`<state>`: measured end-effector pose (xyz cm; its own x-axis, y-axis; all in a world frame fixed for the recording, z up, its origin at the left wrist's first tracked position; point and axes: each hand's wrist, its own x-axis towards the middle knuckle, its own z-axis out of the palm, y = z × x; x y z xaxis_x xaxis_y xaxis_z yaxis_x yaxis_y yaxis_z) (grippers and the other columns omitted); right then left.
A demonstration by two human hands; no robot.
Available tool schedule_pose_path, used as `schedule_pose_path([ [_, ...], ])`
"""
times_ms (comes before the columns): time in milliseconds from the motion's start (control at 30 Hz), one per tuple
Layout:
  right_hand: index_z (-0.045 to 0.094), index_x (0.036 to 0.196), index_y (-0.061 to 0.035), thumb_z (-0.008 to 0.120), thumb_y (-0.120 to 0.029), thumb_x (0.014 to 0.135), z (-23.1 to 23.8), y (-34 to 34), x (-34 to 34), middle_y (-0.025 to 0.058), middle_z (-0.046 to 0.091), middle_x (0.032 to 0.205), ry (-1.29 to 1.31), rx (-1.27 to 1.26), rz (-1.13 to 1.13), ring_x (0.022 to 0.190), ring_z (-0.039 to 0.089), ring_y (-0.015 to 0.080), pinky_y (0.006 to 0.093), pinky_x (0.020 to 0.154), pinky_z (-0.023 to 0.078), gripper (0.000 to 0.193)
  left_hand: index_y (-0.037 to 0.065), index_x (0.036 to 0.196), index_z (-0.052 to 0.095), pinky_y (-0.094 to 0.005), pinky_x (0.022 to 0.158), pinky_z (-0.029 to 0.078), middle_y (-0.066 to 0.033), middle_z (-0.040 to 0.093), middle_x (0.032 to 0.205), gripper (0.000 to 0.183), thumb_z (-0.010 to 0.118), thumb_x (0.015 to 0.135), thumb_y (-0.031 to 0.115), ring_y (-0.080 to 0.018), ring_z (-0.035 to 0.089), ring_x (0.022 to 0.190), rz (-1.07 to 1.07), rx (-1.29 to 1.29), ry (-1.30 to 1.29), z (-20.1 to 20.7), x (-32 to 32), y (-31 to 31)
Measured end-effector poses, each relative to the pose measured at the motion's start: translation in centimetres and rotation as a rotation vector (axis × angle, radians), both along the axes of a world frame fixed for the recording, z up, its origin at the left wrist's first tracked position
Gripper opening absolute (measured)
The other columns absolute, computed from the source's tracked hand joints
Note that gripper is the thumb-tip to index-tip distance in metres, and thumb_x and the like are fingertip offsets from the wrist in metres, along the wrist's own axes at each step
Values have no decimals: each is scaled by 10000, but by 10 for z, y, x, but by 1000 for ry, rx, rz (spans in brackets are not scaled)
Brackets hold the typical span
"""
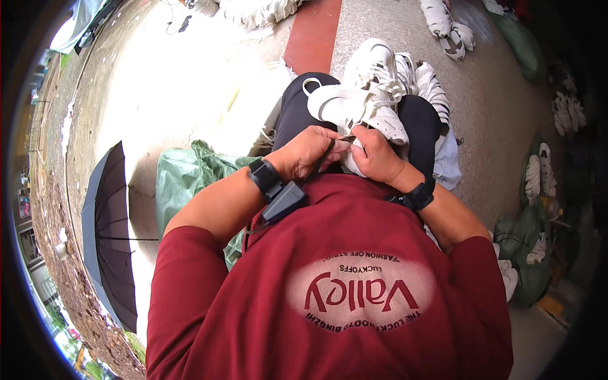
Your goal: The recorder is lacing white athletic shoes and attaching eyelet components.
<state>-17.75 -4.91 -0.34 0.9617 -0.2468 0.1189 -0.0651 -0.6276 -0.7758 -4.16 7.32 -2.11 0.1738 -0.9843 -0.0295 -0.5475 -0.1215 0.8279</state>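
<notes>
Over my lap both hands are close together. My left hand [315,151] is closed, with its fingertips pinched at a small dark strip whose kind I cannot make out. My right hand [379,158] is closed around a white shoe [351,166], with its thumb pressed on it; much of that shoe is hidden by the hands. Just beyond them, a white lace-up sneaker [345,104] with a loop of lace lies across my knees. Another white sneaker [370,58] rests behind it, and several more are bunched at its right.
A green sheet [177,174] lies left of my legs, and an open dark umbrella [109,234] stands on its side farther left. White shoes in bundles [437,18] lie on the floor at the far right. Green sacks [519,234] with shoes are at the right.
</notes>
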Motion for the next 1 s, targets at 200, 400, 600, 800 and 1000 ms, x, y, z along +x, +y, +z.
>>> schedule_pose_path([
  [200,430,785,19,475,5,717,1,1,-3,241,487,673,-6,-27,20,672,501,435,465,576,390,83,40,879,609,-292,440,399,-36,570,638,105,557,791,63,-157,529,519,13,59,172,11,-2,1],
  [400,449,827,18,478,8,719,2,3,-5,240,494,700,7,-4,11,688,503,435,448,591,403,113,32,930,597,-355,568,471,-97,600,677,193,540,747,54,-232,615,636,-154,-143,-364,7,6,2],
  [600,513,928,12,624,-112,718,11,13,-9,206,520,640,78,233,-323,641,544,373,418,581,424,268,38,910,572,-184,510,301,50,450,676,203,517,912,233,-39,370,577,69,385,972,30,6,6],
  [800,503,814,18,574,-126,766,8,16,-18,230,545,637,176,-3,-246,669,564,401,461,608,438,168,29,934,574,-196,486,318,37,448,634,255,485,930,267,-61,380,535,155,402,1168,27,5,7],
  [1000,446,796,7,506,-41,769,5,18,-19,213,538,607,45,-133,-174,612,558,402,473,552,434,81,37,888,575,-213,443,230,63,332,564,287,468,935,299,-58,264,487,185,409,1246,27,3,10],
])
